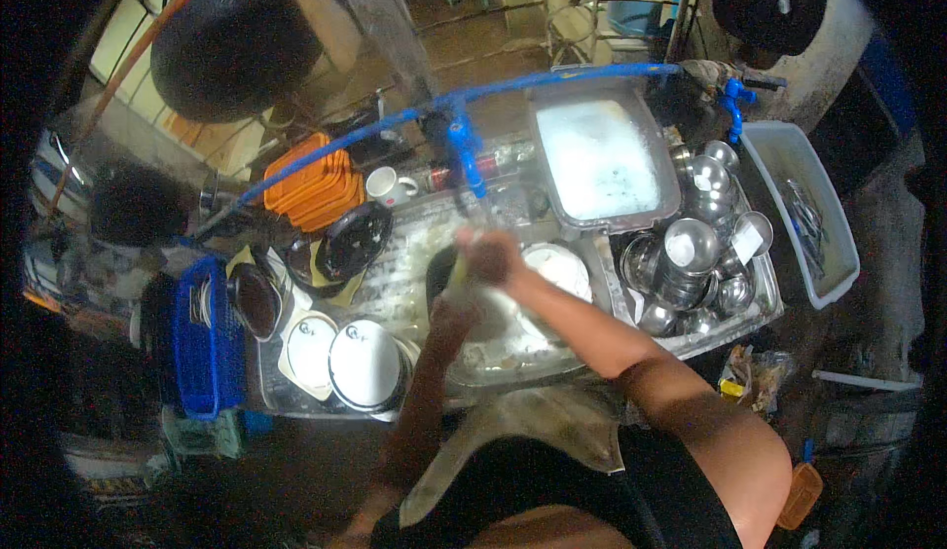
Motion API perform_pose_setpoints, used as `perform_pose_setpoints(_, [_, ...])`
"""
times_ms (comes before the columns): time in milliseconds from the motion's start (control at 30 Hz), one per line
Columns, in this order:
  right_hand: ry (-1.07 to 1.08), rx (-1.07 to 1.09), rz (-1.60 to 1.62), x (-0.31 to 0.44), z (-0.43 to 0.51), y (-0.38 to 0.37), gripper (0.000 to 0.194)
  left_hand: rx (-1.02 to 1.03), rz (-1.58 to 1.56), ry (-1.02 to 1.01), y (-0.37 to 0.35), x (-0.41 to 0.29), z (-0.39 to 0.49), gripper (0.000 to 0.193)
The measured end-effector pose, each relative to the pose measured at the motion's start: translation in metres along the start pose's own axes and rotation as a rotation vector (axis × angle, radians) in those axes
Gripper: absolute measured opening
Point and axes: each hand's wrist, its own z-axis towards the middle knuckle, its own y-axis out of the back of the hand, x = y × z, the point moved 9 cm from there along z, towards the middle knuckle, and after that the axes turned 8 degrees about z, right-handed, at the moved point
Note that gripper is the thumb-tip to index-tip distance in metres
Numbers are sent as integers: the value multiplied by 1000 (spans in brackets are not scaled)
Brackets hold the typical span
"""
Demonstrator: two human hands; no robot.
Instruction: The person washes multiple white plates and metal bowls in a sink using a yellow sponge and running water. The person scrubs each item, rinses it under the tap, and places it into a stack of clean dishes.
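Both hands are close together over the sink basin (510, 371), below a blue tap (464, 149), and blurred by motion. My left hand (453, 316) is at the lower edge of a dark, plate-like thing (441, 275) and seems to hold it. Just above, my right hand (490, 254) is against a pale yellowish patch beside that dark thing. Whether this patch is a sponge or part of the dishware is too blurred to tell. To the right of my hands, white plates (558, 271) lie in the basin, partly hidden by my right forearm.
Left: stacked white oval plates (364, 364), dark dishes (355, 242), orange trays (311, 183), a white mug (386, 186), a blue basket (211, 342). Right: a tub of whitish liquid (601, 157), steel bowls (688, 253), a cutlery bin (828, 253). A blue pipe (510, 90) crosses behind.
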Motion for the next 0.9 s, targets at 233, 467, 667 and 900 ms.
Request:
perform_pose_setpoints(233, [14, -264, 628, -33, 19, 43, 11, 81, -256, 18, 2, -32, 4, 38])
perform_pose_setpoints(467, [514, -299, 450, 31, 8, 22, 14, 164, 116, -240, -13, 28, 0, 31])
perform_pose_setpoints(667, [-285, -69, 1591, -54, 36, -13, 25, 58, 551, -317, 2, 72, -20, 47])
perform_pose_setpoints(900, [-530, 66, 1733, -42, 24, -23, 17, -184, -369, 1, 23, 44, -61, 72])
